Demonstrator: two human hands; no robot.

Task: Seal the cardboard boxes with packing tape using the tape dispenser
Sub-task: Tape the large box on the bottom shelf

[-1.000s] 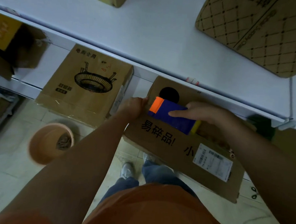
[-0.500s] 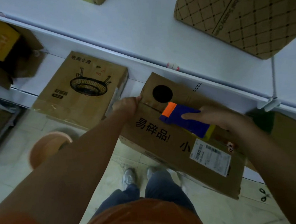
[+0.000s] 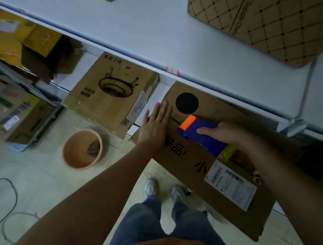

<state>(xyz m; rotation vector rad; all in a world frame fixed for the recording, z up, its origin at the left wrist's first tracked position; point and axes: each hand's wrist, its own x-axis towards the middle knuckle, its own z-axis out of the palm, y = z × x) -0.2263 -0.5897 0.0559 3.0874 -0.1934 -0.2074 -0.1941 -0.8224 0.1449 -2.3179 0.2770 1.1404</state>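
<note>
The tape dispenser [image 3: 203,135] is blue with an orange tip. The brown cardboard box [image 3: 201,175] bears a black circle at twelve o'clock. The bucket [image 3: 82,148] is orange-tan.

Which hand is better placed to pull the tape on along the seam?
Right. The right hand already grips the tape dispenser on the cardboard box seam. The left hand lies flat with straight fingers at the box's end, probably best steadying it.

Past the left hand's [image 3: 155,124] flat fingertips, the upper shelf's edge [image 3: 207,88] overhangs the cardboard box [image 3: 201,169], capping room above. Left of those fingers a bare strip separates them from the fan-printed box [image 3: 111,92]. Right of them sits the tape dispenser [image 3: 200,133] (gripped by the right hand [image 3: 227,132]).
</note>
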